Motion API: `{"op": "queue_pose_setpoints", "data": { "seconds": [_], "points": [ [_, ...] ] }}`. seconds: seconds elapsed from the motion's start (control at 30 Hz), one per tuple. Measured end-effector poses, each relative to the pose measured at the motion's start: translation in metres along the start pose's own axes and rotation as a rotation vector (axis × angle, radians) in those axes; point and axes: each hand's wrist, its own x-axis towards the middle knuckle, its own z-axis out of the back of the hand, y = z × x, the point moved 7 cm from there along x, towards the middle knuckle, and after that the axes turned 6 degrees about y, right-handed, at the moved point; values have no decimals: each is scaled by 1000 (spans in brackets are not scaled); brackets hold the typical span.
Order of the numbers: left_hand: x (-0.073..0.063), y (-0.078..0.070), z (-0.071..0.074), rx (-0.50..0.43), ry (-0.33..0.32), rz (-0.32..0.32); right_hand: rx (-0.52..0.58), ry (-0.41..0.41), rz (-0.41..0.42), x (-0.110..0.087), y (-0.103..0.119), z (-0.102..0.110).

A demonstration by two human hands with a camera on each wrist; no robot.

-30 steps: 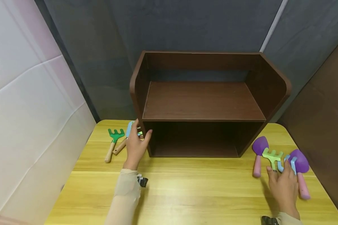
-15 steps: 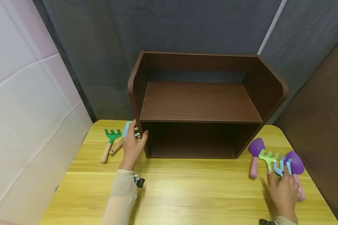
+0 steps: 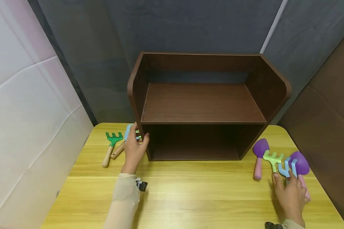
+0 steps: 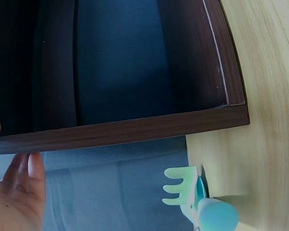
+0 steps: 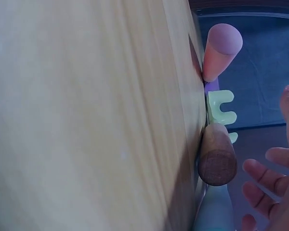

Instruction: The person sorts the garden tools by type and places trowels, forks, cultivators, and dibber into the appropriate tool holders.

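Observation:
A dark brown two-tier shelf (image 3: 203, 103) stands on the table. My left hand (image 3: 134, 152) grips its left side panel, thumb at the front inner edge and fingers on the outside, as the left wrist view also shows. My right hand (image 3: 290, 194) is over the handles of a light green toy rake (image 3: 273, 159) and a light blue rake (image 3: 283, 171). In the right wrist view its fingers are spread and loosely bent, apart from a wooden handle (image 5: 216, 166). Two toy shovels with purple blades, the left one (image 3: 261, 148) and the right one (image 3: 299, 163), flank the rakes.
Left of the shelf lie a green rake (image 3: 113, 138) with a wooden handle and a light blue tool (image 3: 128, 132), partly behind my left hand. A white cloth wall (image 3: 37, 127) borders the left, a brown panel (image 3: 326, 105) the right. Dark cloth (image 3: 200, 28) hangs behind.
My right hand has drawn back slightly, from the light blue rake's head toward the handles. My left hand keeps its hold on the shelf. The head view has shifted a little.

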Motion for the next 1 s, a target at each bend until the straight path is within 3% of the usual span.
{"op": "queue_pose_setpoints", "data": {
  "seconds": [0.3,0.57,1.0],
  "points": [
    [0,2,-1,-2,4,8,10,32,-8,1,-5,-4],
    [1,1,-1,6,-1,-12,15,-3,0,1,-7,-7],
    [1,2,-1,-29,16,16,-30,6,-15,1,-8,-14]
  ]
}}
